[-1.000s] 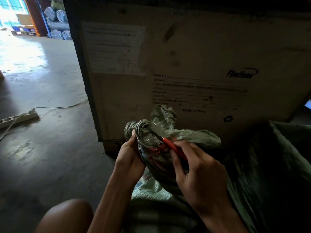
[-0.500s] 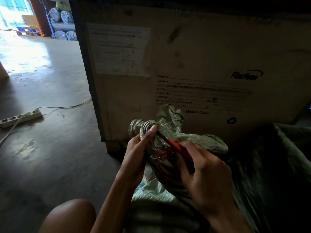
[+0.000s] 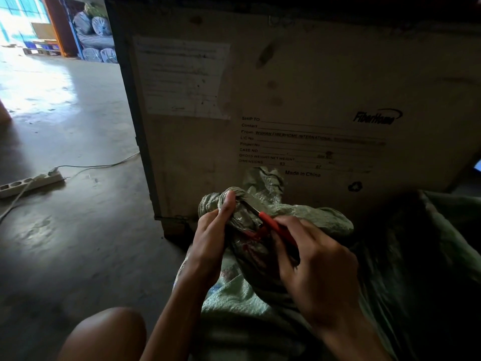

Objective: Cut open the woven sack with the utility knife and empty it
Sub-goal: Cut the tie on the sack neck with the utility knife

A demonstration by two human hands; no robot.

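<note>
Crate [image 3: 312, 87]: tall, printed with shipping text, standing upright on the floor behind everything else.
Floor [image 3: 65, 230]: bare concrete, brightly lit at far left.
Woven sack [image 3: 234, 293]: pale green, lying low in the centre in front of the crate, its bunched, cord-bound neck raised between both hands.
Right hand [image 3: 320, 269]: fingers [image 3: 299, 224] curled tightly round the knife's handle, just right of the neck.
Left hand [image 3: 210, 238]: gripping the neck from the left, thumb pressed flat on the cord windings.
Power strip [image 3: 31, 181]: white, on the floor at far left, well apart.
Utility knife [image 3: 273, 222]: red handle, blade angled up and left against the neck, tip just beside the left thumb.
</note>
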